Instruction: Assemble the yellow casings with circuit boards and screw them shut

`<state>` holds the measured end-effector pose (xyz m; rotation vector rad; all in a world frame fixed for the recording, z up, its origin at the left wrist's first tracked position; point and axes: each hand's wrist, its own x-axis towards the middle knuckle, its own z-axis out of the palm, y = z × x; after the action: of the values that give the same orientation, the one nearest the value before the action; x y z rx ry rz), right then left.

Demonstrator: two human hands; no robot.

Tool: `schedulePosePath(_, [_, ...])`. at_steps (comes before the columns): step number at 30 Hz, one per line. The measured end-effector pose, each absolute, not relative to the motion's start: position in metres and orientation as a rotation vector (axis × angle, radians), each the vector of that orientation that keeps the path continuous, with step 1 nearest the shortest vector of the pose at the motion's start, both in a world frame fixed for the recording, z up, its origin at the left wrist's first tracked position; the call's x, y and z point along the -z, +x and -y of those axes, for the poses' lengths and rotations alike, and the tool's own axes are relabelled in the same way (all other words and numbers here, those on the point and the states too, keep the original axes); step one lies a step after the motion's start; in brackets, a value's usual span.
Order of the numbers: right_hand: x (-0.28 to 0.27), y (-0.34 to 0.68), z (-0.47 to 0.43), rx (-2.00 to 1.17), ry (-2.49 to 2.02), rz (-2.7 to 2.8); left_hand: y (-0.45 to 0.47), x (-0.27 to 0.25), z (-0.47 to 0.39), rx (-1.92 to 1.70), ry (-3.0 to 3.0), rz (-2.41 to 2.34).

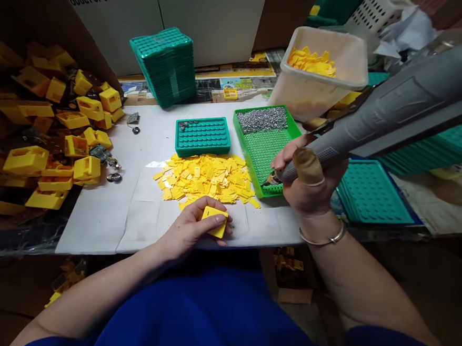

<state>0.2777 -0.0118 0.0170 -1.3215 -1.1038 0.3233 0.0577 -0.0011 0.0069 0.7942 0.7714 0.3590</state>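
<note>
Between the thumb and fingers of my left hand [191, 225] is a small yellow plastic case [216, 223], held over the table's front edge. My right hand [313, 186] grips a grey electric screwdriver [385, 112], with a tan finger cover on one finger. The tool's tip points down and left into a green perforated tray [262, 149]. Small silver screws [262, 120] are heaped at the tray's far end. Just beyond my left hand lies a pile of flat yellow plastic pieces [207, 176].
Yellow cases [70, 146] are heaped on the left, some with loose electronic parts. A teal tray [202, 134] holds a few small round parts. Behind it rises a stack of teal trays [165, 65]. A whitish bin [320, 74] stands behind the screws; more teal trays [372, 193] lie right.
</note>
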Motion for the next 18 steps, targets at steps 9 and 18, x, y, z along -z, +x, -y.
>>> schedulePosePath(9, [-0.0164,0.2737,0.0082,-0.382,-1.151,0.965,0.0569,-0.0058,0.0043,-0.389,0.799,-0.751])
schedulePosePath(18, [-0.015,0.2718,0.0074,-0.338,-1.051,0.984,0.0559,-0.004,0.0049,-0.41,0.788,-0.747])
